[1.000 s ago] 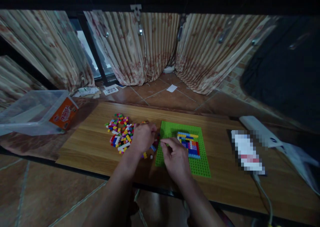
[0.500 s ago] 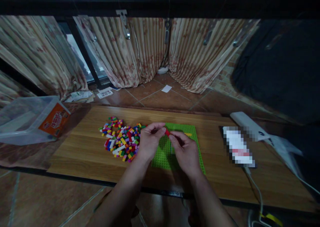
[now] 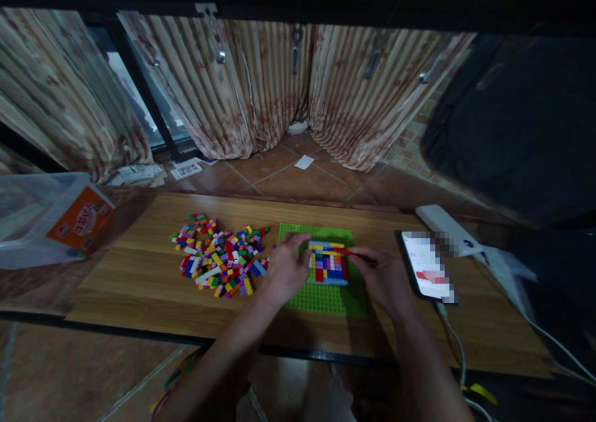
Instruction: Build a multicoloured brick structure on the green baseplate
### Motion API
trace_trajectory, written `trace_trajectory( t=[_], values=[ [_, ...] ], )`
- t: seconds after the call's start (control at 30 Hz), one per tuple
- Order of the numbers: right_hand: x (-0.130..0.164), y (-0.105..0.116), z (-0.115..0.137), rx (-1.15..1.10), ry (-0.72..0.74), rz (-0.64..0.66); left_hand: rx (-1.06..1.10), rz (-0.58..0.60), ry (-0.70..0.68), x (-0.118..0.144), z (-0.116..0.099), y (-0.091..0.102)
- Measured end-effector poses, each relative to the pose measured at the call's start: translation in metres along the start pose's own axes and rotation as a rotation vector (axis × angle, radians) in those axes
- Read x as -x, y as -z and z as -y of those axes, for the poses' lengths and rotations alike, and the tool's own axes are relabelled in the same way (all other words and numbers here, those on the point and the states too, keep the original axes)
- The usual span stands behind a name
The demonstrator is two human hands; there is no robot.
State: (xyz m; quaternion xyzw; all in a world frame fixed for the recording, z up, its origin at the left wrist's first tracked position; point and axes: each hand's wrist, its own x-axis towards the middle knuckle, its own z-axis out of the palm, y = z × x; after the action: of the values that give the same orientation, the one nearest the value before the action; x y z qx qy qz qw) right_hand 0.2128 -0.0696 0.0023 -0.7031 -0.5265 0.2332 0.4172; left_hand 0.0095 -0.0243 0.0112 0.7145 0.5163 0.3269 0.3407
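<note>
Right hand (image 3: 384, 277) pinching long thin red brick (image 3: 343, 252) over brick mosaic (image 3: 328, 263) on green baseplate (image 3: 326, 298), left hand (image 3: 285, 270) fingers bracing mosaic edge; probably light, rigid, slick — best gripped by long sides.

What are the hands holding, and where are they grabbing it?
The right hand pinches a thin red plastic brick by its right end; the left hand holds nothing.

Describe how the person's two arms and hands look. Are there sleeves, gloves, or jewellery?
Both forearms are bare up to the picture's lower edge: no sleeves show. The left hand and the right hand wear no gloves. I see no ring, watch or bracelet, though the dim light could hide small things.
</note>
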Motion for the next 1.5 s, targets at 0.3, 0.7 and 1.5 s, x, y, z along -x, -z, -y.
trace_trajectory(
  t=[0.3,0.7,1.5],
  values=[
    [-0.010,-0.019,0.009,-0.102,-0.045,0.056,-0.167,0.055,-0.179,0.004,-0.002,-0.010],
    [-0.015,-0.028,0.001,-0.283,-0.147,-0.021,-0.613,0.105,-0.295,0.015,0.004,-0.017],
    [-0.012,-0.028,0.010,-0.383,-0.308,-0.041,-0.616,0.127,-0.181,0.023,-0.016,-0.018]
  ],
)
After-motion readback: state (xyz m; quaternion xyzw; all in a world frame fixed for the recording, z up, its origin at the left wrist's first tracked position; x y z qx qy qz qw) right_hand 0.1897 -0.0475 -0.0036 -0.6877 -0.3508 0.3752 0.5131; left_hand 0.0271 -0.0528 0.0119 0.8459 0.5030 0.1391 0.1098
